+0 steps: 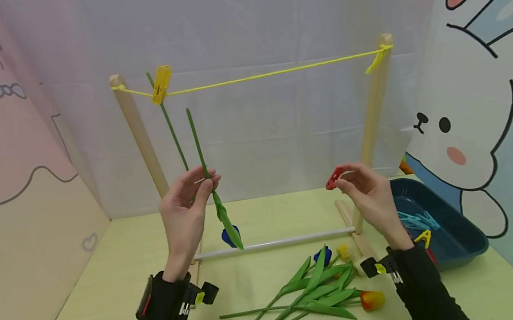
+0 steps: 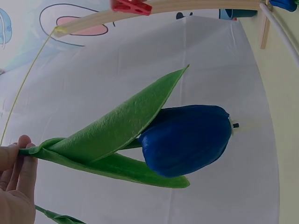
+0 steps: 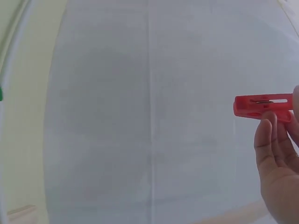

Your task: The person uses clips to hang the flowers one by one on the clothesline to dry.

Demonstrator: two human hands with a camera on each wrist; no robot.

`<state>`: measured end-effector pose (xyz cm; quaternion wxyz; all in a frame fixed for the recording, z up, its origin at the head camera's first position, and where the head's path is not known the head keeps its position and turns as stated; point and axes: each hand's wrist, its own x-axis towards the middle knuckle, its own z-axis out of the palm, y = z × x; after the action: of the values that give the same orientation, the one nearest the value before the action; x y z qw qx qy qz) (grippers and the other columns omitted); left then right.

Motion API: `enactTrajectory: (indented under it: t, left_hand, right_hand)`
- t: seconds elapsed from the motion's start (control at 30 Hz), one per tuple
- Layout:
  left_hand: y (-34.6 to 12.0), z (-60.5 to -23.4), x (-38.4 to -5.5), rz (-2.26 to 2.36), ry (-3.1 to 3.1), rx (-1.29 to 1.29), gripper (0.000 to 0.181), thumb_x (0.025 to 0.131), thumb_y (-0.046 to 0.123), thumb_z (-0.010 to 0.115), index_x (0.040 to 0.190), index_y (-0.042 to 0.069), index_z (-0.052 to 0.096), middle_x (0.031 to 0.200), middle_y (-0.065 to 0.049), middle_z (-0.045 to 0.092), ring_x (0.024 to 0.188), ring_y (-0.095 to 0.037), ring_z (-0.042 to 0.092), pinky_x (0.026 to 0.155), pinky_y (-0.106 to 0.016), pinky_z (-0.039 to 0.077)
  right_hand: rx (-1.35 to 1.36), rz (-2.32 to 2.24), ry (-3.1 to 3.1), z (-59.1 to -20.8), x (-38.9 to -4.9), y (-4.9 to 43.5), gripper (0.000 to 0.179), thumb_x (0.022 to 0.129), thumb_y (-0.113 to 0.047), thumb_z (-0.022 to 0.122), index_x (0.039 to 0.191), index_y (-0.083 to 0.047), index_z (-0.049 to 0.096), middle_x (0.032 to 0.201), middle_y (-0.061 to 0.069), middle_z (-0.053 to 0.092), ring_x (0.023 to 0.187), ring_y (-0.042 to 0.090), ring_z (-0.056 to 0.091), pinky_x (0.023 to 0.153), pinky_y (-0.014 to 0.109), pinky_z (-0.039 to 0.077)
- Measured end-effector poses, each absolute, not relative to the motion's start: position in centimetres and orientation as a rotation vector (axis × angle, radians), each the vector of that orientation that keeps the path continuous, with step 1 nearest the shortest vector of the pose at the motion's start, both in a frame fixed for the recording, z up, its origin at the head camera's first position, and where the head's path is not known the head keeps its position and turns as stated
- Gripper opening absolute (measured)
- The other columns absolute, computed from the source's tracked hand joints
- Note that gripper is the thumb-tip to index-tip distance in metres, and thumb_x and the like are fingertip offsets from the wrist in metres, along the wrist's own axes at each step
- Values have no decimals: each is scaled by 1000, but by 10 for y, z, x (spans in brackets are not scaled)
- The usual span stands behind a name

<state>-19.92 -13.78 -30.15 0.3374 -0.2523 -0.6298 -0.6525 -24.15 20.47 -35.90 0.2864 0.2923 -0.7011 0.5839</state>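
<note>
My left hand (image 1: 187, 213) pinches the green stem of a blue artificial tulip (image 2: 187, 140) between thumb and fingers. The tulip hangs bloom down, its stem end pointing up just below the yellow string (image 1: 245, 78). Left of it, a yellow clothespin (image 1: 162, 85) clips another green stem (image 1: 172, 131) to the string; the lower part of that stem is hidden behind my left hand. Over to the right, my right hand (image 1: 367, 193) pinches a red clothespin (image 3: 264, 106), held in the air below the string.
The string runs between two wooden posts (image 1: 374, 105), joined low down by a white rod (image 1: 275, 243). Several tulips (image 1: 322, 293) with blue, yellow and red-orange blooms lie on the table in front. At right, a dark blue basin (image 1: 464, 237) holds light blue and yellow clothespins.
</note>
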Motion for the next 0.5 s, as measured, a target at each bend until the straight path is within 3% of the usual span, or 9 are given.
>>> enactTrajectory:
  t: [0.1,0.17,0.3,0.4,0.5]
  left_hand:
    - [-136,-291,-204,-1697,-1647,-633,28,94,-7,64,122,-13,61,106,8,74,94,-3,74,90,-24,60]
    - [-135,-285,-208,-1704,-1643,-622,28,94,-7,64,121,-13,61,105,6,73,93,-2,74,90,-24,59]
    - [-134,-273,-214,-1672,-1662,-571,28,94,-6,64,122,-11,63,104,3,73,92,-2,74,90,-23,59]
    - [-133,-267,-219,-1640,-1674,-549,29,94,-4,65,123,-10,63,108,-11,73,92,-4,75,90,-22,59]
    - [-133,-263,-224,-1619,-1675,-536,30,94,-5,65,123,-10,63,111,-23,70,91,-3,74,89,-22,60]
  right_hand:
    - [1002,1542,-1744,-369,-285,210,37,95,12,59,131,6,59,112,11,73,96,15,70,83,18,56]
    - [1055,1556,-1696,-356,-292,201,37,94,13,59,131,7,59,113,12,73,96,17,70,83,21,56]
    - [903,1521,-1738,-292,-260,161,27,92,5,67,119,9,64,101,5,74,85,9,69,77,17,55]
    - [825,1520,-1761,-253,-242,135,25,91,1,70,113,12,63,94,-8,73,77,0,64,69,11,52]
    - [863,1566,-1707,-228,-243,117,25,91,2,69,111,15,61,88,-15,72,65,-1,57,58,12,45]
